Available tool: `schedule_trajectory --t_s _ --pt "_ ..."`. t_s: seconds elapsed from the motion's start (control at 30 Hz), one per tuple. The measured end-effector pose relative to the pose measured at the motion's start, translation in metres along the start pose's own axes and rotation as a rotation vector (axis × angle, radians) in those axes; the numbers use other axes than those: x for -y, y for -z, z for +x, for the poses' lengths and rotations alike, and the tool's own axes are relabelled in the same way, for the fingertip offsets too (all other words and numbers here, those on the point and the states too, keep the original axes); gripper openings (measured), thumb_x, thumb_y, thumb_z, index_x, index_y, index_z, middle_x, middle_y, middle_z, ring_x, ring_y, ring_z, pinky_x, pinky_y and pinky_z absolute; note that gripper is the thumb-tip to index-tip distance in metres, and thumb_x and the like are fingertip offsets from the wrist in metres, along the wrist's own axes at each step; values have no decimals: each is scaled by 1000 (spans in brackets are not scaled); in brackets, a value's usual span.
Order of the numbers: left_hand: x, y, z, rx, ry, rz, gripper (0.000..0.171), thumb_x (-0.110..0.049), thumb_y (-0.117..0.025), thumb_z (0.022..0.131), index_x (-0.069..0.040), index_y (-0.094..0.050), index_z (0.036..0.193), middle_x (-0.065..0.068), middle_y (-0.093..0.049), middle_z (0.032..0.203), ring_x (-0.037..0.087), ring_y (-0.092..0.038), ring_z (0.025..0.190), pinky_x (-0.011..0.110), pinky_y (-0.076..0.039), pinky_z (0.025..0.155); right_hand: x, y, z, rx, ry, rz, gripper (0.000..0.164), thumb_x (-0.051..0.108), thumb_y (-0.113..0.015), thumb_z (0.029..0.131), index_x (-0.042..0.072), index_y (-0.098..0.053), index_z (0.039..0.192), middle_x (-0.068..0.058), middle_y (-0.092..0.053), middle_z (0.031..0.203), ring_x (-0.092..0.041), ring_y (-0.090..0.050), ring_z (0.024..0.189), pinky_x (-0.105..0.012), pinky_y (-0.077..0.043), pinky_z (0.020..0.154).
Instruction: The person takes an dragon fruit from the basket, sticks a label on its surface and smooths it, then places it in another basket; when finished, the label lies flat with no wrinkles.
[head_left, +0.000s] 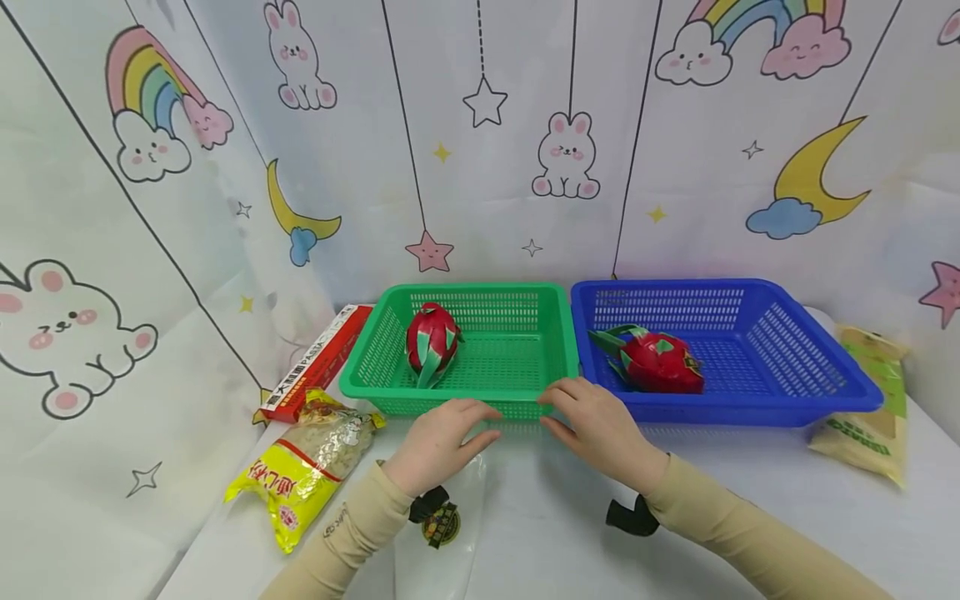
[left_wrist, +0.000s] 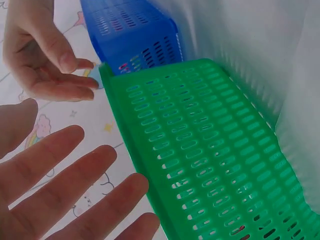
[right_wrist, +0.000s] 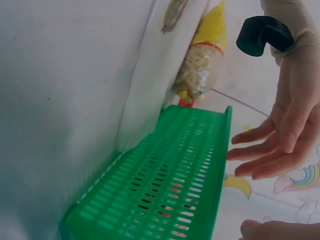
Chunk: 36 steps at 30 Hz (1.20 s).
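My left hand (head_left: 447,442) is at the front rim of the green basket (head_left: 457,406), its fingers loosely extended and holding nothing. In the left wrist view its fingertips lie along or just beside the basket's rim (left_wrist: 131,150); contact is hard to tell. The right hand (head_left: 600,429) faces it near the basket's front right corner, fingers relaxed and nothing between them. A red dragon fruit (head_left: 435,340) with green scales lies in the green basket's left part. Another dragon fruit (head_left: 662,363) is inside the blue basket (head_left: 750,408), which stands against the green one.
To the left lie a yellow bag (head_left: 307,467) with pale contents and a red pasta box (head_left: 318,362). A white packet (head_left: 438,554) with a dark round label is below my left hand. A beige and green bag (head_left: 866,442) lies at the right, partly behind the blue basket.
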<state>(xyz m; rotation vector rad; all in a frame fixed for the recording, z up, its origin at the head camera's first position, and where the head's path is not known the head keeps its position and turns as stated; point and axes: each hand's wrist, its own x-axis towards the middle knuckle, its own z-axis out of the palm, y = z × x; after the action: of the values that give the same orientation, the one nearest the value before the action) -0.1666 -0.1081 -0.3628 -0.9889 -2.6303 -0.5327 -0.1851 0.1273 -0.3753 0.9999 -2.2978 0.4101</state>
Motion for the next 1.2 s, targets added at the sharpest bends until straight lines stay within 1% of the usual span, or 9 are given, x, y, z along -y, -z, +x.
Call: schedule_trajectory --t_s 0.23,0.33,0.47,0.53,0.73,0.9,1.07,1.2 --pt "4 3 5 -5 4 -31 22 -27 -61 89 -14 -65 107 -2 -67 105 13 -62 99 30 -52 81 -5 -8 2 46 -45 -45 30 17 -78 73 7 -66 98 -3 -64 95 -19 -61 85 -32 -52 72" --pt "5 5 8 -11 -6 -23 23 -29 -59 90 -15 -65 108 -2 -66 107 13 -61 101 30 -51 83 -7 -12 2 88 -66 -89 30 19 -76 75 6 -67 101 -4 -65 96 -20 -62 88 -34 -51 74" --pt "6 8 11 -24 -18 -24 23 -29 -60 89 -16 -65 107 -2 -66 107 13 -61 102 30 -51 84 -9 -15 3 140 -78 -146 28 19 -72 79 7 -67 104 -3 -66 95 -20 -62 89 -35 -49 76" --pt "6 9 13 -30 -24 -26 23 -28 -61 89 -15 -65 107 -1 -66 106 14 -61 101 30 -51 83 -10 -17 4 147 -70 -162 26 18 -72 80 7 -67 103 -3 -67 93 -19 -63 87 -35 -48 76" --pt "6 11 22 -15 -26 -42 26 -27 -60 90 -13 -64 112 1 -66 109 16 -61 102 31 -51 84 -14 -20 6 128 -38 -188 21 16 -73 78 10 -68 97 0 -66 87 -17 -64 81 -33 -47 74" --pt "7 14 34 19 -2 -46 29 -27 -59 90 -11 -62 115 3 -65 113 18 -60 106 33 -50 86 -18 -22 5 101 -32 -166 20 15 -75 75 10 -69 95 0 -66 84 -17 -64 79 -33 -47 74" --pt "11 15 46 64 32 -58 31 -27 -58 91 -9 -61 116 5 -64 115 20 -59 108 34 -50 87 -19 -25 4 85 -37 -137 19 14 -75 75 11 -70 93 1 -66 83 -16 -64 77 -33 -47 73" --pt "16 15 57 101 74 -118 30 -27 -58 91 -9 -61 115 4 -64 115 19 -60 106 34 -50 87 -19 -25 4 85 -46 -126 19 13 -76 74 12 -70 92 1 -67 83 -15 -64 77 -33 -46 73"
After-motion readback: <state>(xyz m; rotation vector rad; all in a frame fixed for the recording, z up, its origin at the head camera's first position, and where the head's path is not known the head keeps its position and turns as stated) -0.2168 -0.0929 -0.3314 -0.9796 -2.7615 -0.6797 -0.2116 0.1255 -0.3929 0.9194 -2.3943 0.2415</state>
